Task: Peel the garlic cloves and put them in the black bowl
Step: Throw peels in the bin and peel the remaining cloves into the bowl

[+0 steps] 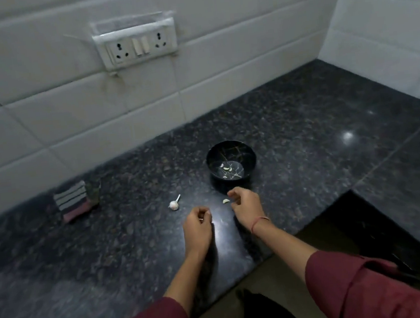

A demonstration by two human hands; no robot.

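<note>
Nearby, crescent clove [225, 201] on speckled granite [304, 122].

Striped cloth [73, 200] lies on the granite counter [304, 127] below a wall socket [138, 45]

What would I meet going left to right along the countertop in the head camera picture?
Striped cloth → garlic bulb → left hand → black bowl. The right hand and the loose clove overlap the bowl, so I leave them out.

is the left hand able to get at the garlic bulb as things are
Probably yes: the garlic bulb lies on the counter just ahead and to the left of the left hand, with nothing between them.
</note>
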